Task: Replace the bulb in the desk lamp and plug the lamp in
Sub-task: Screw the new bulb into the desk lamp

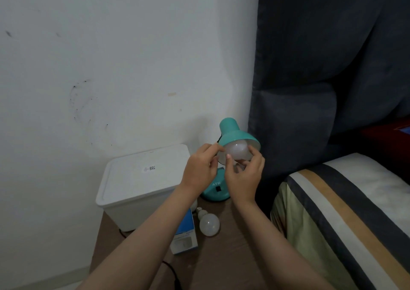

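Nearest to me, a black cord [172, 272] trails across the brown table [233, 256] between the two forearms; where it ends is out of sight, and no socket shows, so I judge the plugging-in is not yet done. Just beyond, a blue and white bulb box [185, 236] lies on its side, and beside it a loose bulb [208, 223] rests on the table with its screw cap pointing away toward the white lidded bin [137, 185]. Whether that one is the old bulb or the spare, I cannot tell.

Further on, both hands are raised to the teal desk lamp [235, 134], whose round base [215, 190] stands on the table behind the wrists, close to the dark headboard. A frosted bulb [236, 152] sits in the mouth of the shade. The left hand [200, 172] has its fingers gathered narrowly, thumb and forefinger touching the bulb's left side and the shade's rim. The right hand [246, 179] cups the bulb from below and the right, fingers curled and moderately spread around the glass, fingertips on it.

So the bulb is in the shade and being turned or seated, by the look of it; whether it is going in or coming out I cannot say from here. If going in, what is left is tightening it and then finding the plug.

Behind everything is the marked white wall [111, 68].
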Demonstrator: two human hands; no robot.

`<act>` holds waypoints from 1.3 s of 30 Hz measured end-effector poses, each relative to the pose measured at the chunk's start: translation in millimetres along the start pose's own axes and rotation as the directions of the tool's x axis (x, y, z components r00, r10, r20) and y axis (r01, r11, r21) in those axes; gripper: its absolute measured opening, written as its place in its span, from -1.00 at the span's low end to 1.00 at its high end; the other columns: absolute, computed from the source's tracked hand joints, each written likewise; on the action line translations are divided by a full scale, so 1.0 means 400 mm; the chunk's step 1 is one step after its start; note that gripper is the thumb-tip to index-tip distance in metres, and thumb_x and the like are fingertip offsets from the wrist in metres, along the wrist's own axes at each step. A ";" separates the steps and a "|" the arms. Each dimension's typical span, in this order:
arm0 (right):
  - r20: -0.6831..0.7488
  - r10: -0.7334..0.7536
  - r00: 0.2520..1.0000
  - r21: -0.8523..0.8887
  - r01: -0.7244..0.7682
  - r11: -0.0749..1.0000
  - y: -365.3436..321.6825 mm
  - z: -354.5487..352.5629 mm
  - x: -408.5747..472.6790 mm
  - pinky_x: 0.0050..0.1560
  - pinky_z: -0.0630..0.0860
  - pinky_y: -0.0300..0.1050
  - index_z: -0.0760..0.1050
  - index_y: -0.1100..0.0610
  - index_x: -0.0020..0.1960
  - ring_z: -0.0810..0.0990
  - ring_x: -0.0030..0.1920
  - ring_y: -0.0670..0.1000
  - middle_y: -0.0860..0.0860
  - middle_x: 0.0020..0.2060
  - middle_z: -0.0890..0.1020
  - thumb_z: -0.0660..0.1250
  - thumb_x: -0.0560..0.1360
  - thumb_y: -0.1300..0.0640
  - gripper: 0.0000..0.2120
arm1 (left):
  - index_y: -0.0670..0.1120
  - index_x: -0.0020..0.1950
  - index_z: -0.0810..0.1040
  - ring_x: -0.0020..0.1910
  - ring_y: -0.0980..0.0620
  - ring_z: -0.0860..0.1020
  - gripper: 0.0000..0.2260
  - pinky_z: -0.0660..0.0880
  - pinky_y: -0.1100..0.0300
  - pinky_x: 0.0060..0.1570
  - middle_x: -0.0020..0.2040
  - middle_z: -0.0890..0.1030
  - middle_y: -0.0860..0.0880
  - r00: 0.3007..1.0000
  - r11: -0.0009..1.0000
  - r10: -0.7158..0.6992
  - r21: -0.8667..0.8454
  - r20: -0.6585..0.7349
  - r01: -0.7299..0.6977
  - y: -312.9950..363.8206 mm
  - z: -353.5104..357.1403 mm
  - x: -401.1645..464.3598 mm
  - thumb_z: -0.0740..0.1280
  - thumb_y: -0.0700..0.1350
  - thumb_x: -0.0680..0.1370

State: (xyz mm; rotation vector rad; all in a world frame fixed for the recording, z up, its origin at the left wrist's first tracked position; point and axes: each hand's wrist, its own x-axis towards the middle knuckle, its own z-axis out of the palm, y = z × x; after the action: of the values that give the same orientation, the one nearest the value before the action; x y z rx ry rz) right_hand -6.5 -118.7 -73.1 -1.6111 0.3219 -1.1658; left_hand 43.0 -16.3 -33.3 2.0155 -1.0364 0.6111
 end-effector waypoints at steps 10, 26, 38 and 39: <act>0.015 0.135 0.991 0.046 -0.135 0.990 0.017 -0.005 0.001 -0.24 0.55 -0.35 0.37 0.11 0.22 0.66 -0.17 -0.02 0.15 -0.02 0.64 0.44 0.45 0.04 -0.58 | 0.01 0.04 0.47 -0.22 -0.10 0.58 -0.71 0.59 -0.04 -0.24 -0.10 0.58 -0.12 0.999 0.999 -0.033 -0.013 -0.021 0.033 0.000 0.008 0.001 0.23 -0.33 0.45; -0.051 0.107 0.993 0.076 -0.103 0.992 0.004 0.011 -0.012 -0.20 0.56 -0.36 0.38 0.12 0.20 0.65 -0.09 0.02 0.15 0.10 0.57 0.41 0.46 0.03 -0.61 | -0.11 0.02 0.53 -0.22 -0.08 0.59 -0.79 0.59 -0.06 -0.27 -0.10 0.58 -0.13 0.999 1.000 -0.030 0.007 -0.035 0.030 0.007 0.009 -0.008 0.25 -0.35 0.47; -0.050 0.118 0.992 0.037 -0.116 0.993 0.020 0.001 -0.011 -0.18 0.60 -0.28 0.37 0.15 0.28 0.66 -0.13 0.05 0.14 0.12 0.54 0.40 0.48 0.07 -0.57 | -0.09 0.02 0.52 -0.23 -0.06 0.58 -0.77 0.59 -0.05 -0.26 -0.11 0.57 -0.10 0.998 0.999 -0.047 0.000 -0.045 0.047 0.008 0.013 -0.009 0.25 -0.36 0.46; -0.059 0.100 0.993 0.025 -0.098 0.995 0.019 0.002 -0.011 -0.16 0.61 -0.24 0.38 0.18 0.29 0.65 -0.13 0.07 0.12 0.15 0.49 0.39 0.48 0.08 -0.56 | -0.09 0.02 0.52 -0.24 -0.07 0.58 -0.77 0.59 -0.06 -0.26 -0.12 0.56 -0.10 0.998 0.999 -0.048 0.001 -0.046 0.048 0.009 0.014 -0.009 0.25 -0.36 0.46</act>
State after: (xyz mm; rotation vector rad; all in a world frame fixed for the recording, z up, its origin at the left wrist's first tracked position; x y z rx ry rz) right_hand -5.5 -118.1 -81.8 -1.5261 0.4218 -1.1396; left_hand 38.4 -20.2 -37.6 2.0130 -0.9584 0.6302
